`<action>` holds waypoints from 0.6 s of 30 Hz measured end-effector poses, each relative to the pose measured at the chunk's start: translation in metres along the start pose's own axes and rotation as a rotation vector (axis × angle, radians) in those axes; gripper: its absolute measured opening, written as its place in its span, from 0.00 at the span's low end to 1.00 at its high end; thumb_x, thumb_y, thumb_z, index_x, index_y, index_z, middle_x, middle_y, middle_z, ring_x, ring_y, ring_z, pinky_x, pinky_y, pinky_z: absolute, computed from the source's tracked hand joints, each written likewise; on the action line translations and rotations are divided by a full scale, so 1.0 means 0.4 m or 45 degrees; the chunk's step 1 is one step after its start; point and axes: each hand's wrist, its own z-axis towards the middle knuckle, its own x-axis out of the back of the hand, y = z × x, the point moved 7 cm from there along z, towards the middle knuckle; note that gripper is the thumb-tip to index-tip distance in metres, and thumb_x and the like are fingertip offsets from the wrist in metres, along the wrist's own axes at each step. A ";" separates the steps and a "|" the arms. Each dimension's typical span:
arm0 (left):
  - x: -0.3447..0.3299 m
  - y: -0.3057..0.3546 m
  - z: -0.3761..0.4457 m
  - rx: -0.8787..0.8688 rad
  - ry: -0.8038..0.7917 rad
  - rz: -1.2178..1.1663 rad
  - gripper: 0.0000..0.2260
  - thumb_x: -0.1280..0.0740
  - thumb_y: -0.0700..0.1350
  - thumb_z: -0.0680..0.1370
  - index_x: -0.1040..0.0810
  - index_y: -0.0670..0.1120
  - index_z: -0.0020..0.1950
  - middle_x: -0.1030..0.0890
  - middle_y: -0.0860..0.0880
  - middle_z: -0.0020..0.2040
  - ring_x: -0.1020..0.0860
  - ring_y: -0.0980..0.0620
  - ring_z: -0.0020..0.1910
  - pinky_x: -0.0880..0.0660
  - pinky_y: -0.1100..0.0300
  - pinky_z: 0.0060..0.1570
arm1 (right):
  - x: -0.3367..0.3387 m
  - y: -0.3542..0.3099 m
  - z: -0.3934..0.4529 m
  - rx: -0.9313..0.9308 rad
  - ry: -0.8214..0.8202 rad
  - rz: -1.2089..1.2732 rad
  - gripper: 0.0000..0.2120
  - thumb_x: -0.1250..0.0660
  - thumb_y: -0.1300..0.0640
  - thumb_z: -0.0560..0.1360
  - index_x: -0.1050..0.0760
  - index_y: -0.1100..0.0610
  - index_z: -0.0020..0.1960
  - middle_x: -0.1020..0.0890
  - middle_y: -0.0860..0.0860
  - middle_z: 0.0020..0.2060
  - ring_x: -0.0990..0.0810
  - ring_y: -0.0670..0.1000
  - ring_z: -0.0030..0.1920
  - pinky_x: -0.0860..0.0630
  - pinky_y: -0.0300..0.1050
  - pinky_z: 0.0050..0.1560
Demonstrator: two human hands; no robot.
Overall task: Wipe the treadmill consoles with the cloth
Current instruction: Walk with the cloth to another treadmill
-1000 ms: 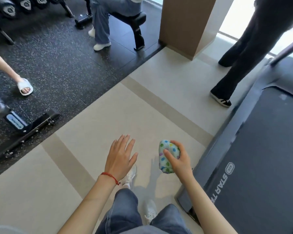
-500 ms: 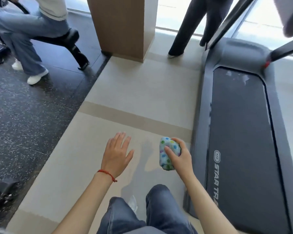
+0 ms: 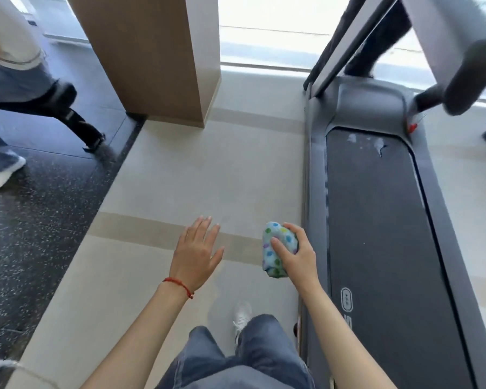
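My right hand (image 3: 296, 258) grips a bunched-up light blue cloth with coloured dots (image 3: 277, 249), held over the tile floor just left of the treadmill. The treadmill (image 3: 376, 220) lies along the right side, with a dark belt and grey frame. Part of its grey console and handrail (image 3: 466, 60) shows blurred at the top right. My left hand (image 3: 195, 255) hovers palm-down with fingers spread, holding nothing, a red string on its wrist.
A brown square pillar (image 3: 152, 57) stands ahead at the centre left. A seated person in jeans (image 3: 9, 88) is on a bench over the dark speckled floor at left. Another person's dark legs (image 3: 376, 46) stand behind the treadmill's uprights. Beige tile floor (image 3: 208, 178) runs ahead.
My view has swung right and forward along the treadmill, so the pillar and treadmill front come closer. Both hands keep the same pose, the cloth still in my right hand.
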 end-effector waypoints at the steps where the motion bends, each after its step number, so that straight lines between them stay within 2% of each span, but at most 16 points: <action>1: -0.003 0.002 0.041 -0.005 0.000 0.004 0.23 0.44 0.52 0.74 0.25 0.39 0.61 0.24 0.38 0.61 0.34 0.43 0.64 0.38 0.49 0.61 | 0.010 -0.015 0.039 0.003 0.001 -0.004 0.14 0.30 0.58 0.72 0.29 0.47 0.55 0.22 0.42 0.43 0.21 0.41 0.42 0.24 0.28 0.35; 3: -0.006 0.002 0.117 -0.003 -0.002 -0.001 0.23 0.44 0.52 0.74 0.25 0.39 0.61 0.24 0.38 0.60 0.33 0.43 0.64 0.34 0.47 0.60 | 0.028 -0.039 0.114 0.002 0.015 -0.010 0.15 0.30 0.57 0.72 0.29 0.48 0.55 0.22 0.41 0.43 0.21 0.41 0.42 0.25 0.28 0.35; 8: -0.031 -0.019 0.297 -0.037 -0.003 -0.029 0.21 0.46 0.53 0.77 0.29 0.41 0.63 0.24 0.38 0.60 0.33 0.42 0.63 0.27 0.44 0.57 | 0.041 -0.072 0.282 -0.035 0.037 0.019 0.16 0.30 0.55 0.73 0.29 0.48 0.59 0.22 0.44 0.47 0.20 0.44 0.46 0.22 0.35 0.39; 12: -0.056 -0.060 0.475 -0.067 -0.030 -0.039 0.22 0.45 0.52 0.76 0.25 0.39 0.61 0.24 0.37 0.60 0.34 0.42 0.63 0.27 0.43 0.56 | 0.028 -0.109 0.433 -0.033 0.069 0.007 0.16 0.30 0.54 0.73 0.29 0.47 0.58 0.22 0.43 0.47 0.20 0.45 0.46 0.20 0.37 0.40; 18: -0.095 -0.153 0.760 -0.146 -0.040 -0.055 0.21 0.44 0.52 0.75 0.27 0.40 0.62 0.24 0.38 0.60 0.32 0.42 0.63 0.27 0.44 0.56 | -0.006 -0.187 0.690 -0.044 0.148 0.023 0.15 0.30 0.54 0.72 0.30 0.46 0.57 0.22 0.42 0.45 0.19 0.46 0.45 0.19 0.43 0.42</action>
